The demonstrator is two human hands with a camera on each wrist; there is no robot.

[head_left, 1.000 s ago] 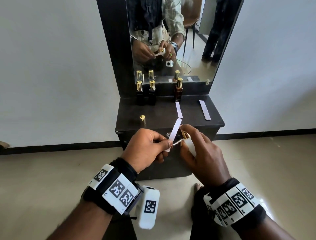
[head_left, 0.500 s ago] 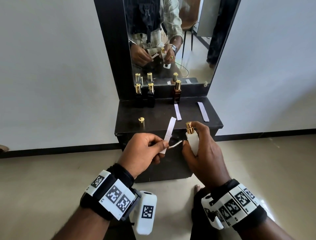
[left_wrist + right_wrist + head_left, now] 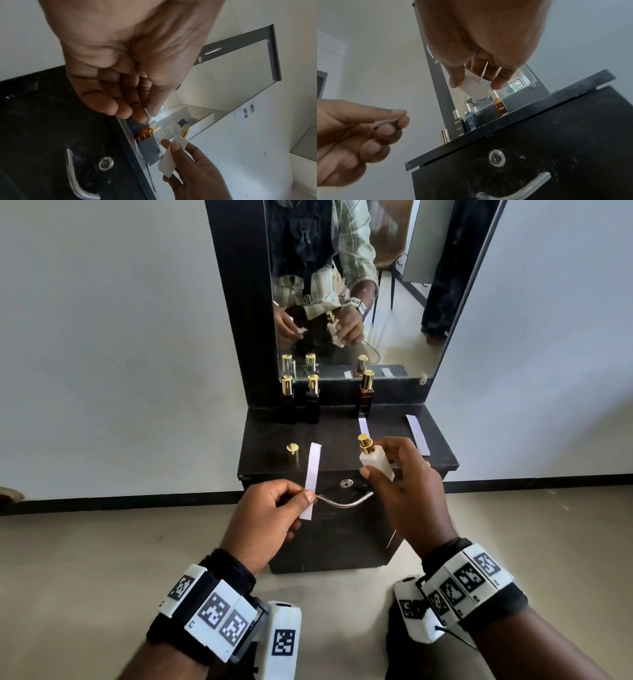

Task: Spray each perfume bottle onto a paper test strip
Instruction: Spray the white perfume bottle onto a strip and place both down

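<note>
My right hand (image 3: pixel 394 474) grips a white perfume bottle (image 3: pixel 375 462) with a bare gold sprayer (image 3: pixel 365 442), held upright in front of the black dresser (image 3: pixel 274 470). The bottle's base (image 3: pixel 475 84) shows between my fingers in the right wrist view. My left hand (image 3: pixel 284 505) pinches a white paper test strip (image 3: pixel 311 474) near its lower end, standing upright to the left of the bottle. A gap lies between strip and sprayer. The bottle's gold cap (image 3: pixel 292 451) stands on the dresser top.
Two dark bottles (image 3: pixel 299 402) and an amber bottle (image 3: pixel 365 397) stand at the mirror's foot. Two more paper strips (image 3: pixel 417 433) lie on the dresser top at the right. A drawer with a metal handle (image 3: pixel 346 503) and a lock is just behind my hands.
My hands have moved apart. The bottle has risen and turned upright, away from the strip. The strip in my left hand has shifted left and now stands upright.
</note>
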